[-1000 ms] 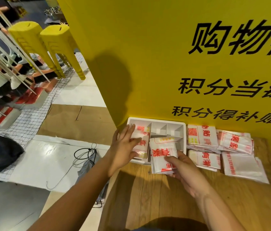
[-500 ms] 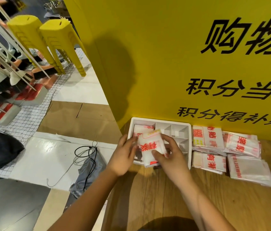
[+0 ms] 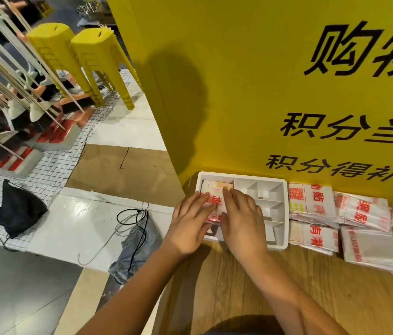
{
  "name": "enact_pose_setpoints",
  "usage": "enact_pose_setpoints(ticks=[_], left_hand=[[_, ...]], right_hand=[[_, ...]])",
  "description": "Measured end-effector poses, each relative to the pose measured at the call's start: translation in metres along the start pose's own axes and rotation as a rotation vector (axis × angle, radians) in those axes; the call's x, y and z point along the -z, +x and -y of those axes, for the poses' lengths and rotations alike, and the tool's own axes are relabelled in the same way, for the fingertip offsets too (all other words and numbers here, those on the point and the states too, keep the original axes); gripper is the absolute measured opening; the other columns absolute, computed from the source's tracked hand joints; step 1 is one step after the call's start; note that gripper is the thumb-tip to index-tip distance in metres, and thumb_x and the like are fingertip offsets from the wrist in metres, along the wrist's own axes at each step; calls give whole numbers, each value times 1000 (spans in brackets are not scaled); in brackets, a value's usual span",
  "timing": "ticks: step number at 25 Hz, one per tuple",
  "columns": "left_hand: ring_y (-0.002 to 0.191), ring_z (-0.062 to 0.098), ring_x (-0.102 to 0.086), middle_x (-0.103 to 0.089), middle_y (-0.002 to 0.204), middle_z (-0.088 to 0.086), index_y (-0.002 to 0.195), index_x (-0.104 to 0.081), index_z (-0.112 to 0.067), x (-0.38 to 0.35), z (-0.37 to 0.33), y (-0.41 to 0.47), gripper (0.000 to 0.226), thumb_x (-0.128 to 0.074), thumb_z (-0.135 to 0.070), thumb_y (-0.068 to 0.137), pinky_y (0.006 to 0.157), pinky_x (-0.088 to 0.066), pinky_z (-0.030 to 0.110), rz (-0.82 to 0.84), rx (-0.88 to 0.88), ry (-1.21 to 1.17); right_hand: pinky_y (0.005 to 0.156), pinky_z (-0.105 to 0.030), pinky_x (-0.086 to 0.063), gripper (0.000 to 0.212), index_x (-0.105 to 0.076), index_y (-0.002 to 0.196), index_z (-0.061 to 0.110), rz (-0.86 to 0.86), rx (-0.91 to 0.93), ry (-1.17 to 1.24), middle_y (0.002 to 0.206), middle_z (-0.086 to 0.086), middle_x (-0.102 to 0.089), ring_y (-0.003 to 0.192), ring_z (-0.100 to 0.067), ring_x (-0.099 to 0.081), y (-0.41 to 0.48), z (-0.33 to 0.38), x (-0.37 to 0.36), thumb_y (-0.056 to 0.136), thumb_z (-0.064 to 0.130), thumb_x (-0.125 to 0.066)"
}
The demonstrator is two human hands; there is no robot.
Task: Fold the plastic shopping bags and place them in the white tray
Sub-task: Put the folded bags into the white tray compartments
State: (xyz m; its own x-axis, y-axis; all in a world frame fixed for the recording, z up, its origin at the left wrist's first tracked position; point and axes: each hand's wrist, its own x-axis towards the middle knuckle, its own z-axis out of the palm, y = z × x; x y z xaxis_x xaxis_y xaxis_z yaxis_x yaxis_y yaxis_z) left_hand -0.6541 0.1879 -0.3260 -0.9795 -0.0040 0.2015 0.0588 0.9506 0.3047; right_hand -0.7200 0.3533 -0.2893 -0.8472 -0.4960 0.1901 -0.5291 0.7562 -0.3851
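White folded bag (image 3: 214, 189), red print, in white tray (image 3: 241, 176), left hand (image 3: 190, 226), right hand (image 3: 243, 223) flat, pressing it

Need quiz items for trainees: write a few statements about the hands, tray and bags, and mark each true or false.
1. The left hand and right hand both press on a bag in the tray. True.
2. That bag lies at the tray's right end. False: it is in the left compartment.
3. More folded bags lie on the table, right of the tray. True.
4. The tray sits on the floor. False: it is on the table, against the yellow board.
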Motion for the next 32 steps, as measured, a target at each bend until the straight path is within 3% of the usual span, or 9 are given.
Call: enact_pose_setpoints(ticks=[4,8,10,13,16,19,26,29,32], left_hand=[[150,26,-20,-42,154,0,138,-54,-27,1,-7,9,42,-53,-32,97,119,-9,47,62,29,127],[153,27,-7,-31,161,3,145,-48,-26,15,-11,21,51,-58,-24,95,120,-4,55,171,53,154],[151,30,-10,-31,160,7,145,-48,-22,25,-20,23,52,-53,-29,94,120,-5,55,171,64,117],[146,28,-27,-44,151,7,134,-58,-19,34,-54,39,41,-47,-30,96,118,-22,49,64,-8,-33],[143,24,-28,-45,150,4,131,-60,-18,22,-103,73,33,-53,-23,98,113,-28,42,180,-151,-167],[133,25,-38,-54,140,7,128,-63,-14,-5,-154,110,34,-58,-16,95,107,-38,43,222,-218,-199],[135,30,-36,-43,143,8,140,-46,-17,-38,-218,184,54,-67,-19,91,106,-34,40,383,-68,284],[134,29,-38,-43,141,8,140,-43,-16,-46,-227,184,64,-74,-31,87,106,-35,40,402,-16,299],[129,28,-41,-46,136,8,134,-48,-14,-51,-224,175,59,-75,-33,85,104,-36,38,325,-17,228]], right_hand=[[110,-46,-40,44,-72,115,11,78,157,-130,131,-10,-64,134,-31,-50,-1,-12,-10,71,17,-79],[114,-41,-28,46,-70,120,9,-2,138,4,131,-8,-64,133,-29,-51,-3,-20,1,74,6,-77],[115,-41,-32,42,-66,126,11,-45,58,103,134,-4,-62,134,-26,-48,-9,-31,17,85,7,-68],[110,-42,-40,35,-63,129,13,-95,-99,203,131,-3,-61,129,-22,-48,-22,-65,47,94,10,-58],[99,-39,-45,32,-65,124,13,-139,-235,227,123,-4,-64,117,-24,-54,-42,-112,74,93,9,-60],[91,-36,-46,31,-67,121,13,-193,-372,201,118,-7,-67,110,-28,-58,-73,-160,97,90,8,-63],[85,-27,-47,31,-67,121,15,-194,-459,283,113,0,-67,104,-16,-60,-116,-212,117,91,9,-65],[83,-30,-52,31,-67,121,15,-200,-454,332,112,0,-67,102,-16,-62,-121,-229,116,91,8,-65],[82,-29,-49,29,-67,118,15,-199,-445,358,109,-1,-67,100,-17,-61,-116,-237,109,90,7,-65]])
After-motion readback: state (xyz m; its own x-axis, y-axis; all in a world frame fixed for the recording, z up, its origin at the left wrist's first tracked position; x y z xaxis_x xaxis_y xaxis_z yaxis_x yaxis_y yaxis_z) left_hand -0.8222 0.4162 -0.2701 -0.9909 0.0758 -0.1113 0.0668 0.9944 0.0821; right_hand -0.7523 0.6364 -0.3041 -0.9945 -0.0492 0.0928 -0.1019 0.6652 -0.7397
